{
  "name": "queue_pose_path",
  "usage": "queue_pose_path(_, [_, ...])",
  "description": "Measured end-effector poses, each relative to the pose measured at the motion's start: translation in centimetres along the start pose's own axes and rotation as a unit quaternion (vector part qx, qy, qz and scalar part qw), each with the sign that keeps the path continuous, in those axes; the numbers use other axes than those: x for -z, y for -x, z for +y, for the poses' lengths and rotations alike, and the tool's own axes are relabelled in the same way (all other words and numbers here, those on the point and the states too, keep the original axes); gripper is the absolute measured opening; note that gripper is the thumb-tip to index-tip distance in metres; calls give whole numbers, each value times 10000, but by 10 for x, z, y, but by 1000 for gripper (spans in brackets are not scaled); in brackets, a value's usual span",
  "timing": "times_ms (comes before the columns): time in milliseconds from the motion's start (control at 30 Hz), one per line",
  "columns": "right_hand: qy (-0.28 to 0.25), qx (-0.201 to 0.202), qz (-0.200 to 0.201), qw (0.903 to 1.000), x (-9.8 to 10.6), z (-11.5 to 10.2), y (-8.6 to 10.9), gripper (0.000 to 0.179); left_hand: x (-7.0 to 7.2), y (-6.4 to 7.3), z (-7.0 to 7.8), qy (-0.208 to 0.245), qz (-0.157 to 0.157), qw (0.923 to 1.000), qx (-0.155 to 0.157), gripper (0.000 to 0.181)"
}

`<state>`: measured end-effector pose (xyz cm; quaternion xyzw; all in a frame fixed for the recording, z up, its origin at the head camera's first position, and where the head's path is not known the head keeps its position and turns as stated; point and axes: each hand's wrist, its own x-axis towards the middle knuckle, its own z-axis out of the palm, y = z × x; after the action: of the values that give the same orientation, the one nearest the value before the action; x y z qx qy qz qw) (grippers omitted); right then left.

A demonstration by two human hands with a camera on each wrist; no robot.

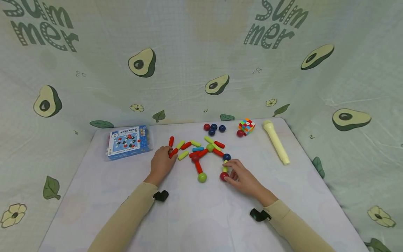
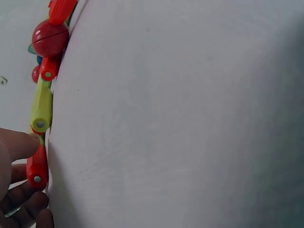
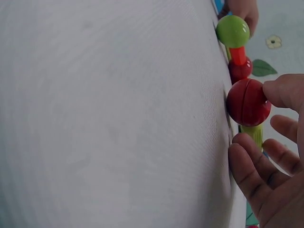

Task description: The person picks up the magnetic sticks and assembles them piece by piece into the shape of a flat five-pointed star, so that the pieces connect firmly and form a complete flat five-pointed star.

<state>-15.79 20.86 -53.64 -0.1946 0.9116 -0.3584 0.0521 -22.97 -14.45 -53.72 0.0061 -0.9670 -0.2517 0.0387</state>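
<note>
From the head view, I see the left hand [image 1: 162, 161] at the edge of the loose rods [image 1: 183, 155], its fingertips at a red rod [image 1: 173, 153]. The right hand [image 1: 241, 177] is on the other side, at the low end of a half-built model [image 1: 218, 152], where a red ball [image 1: 224, 176] sits on a yellow rod [image 1: 225, 168] below a blue ball [image 1: 226, 156]. The model's other leg ends in a green ball [image 1: 202, 177]. The step looks to me like fetching a rod while minding the chain's end; I'd lift this one straight up so its neighbours don't roll.

From the left wrist view, the hand is nearly closed, thumb and fingers on opposite sides of the red rod, pinching it. A lime rod [image 2: 42, 107] shows just beyond; whether they touch, I can't tell. I'd favour a mid-length grip, leaving both ends free for a joint.

From the right wrist view, the hand is loosely open: the thumb touches the red ball, and the fingers are spread, bent a little, near the yellow rod. I see no firm grip. If I wanted to press a rod in, I'd cup the ball between thumb and fingers first and push along the rod's line, since a sideways shove could swing the leg or pop a joint.
</note>
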Motion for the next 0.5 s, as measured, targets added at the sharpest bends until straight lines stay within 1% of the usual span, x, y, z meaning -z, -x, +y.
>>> queue_pose_path(133, [-29, -8, -3, 10000, -1, 1, 0, 46, -2, -4, 2, -173, -51, 9996, -196, 40])
queue_pose_path(367, [-48, 41, 38, 10000, 0, 0, 0, 45, 0, -6, 4, -299, -5, 9986, -441, 34])
queue_pose_path(500, [-44, 2, 22, 10000, 0, 0, 0, 45, 0, -7, 4, -266, 44, 9986, -457, 35])
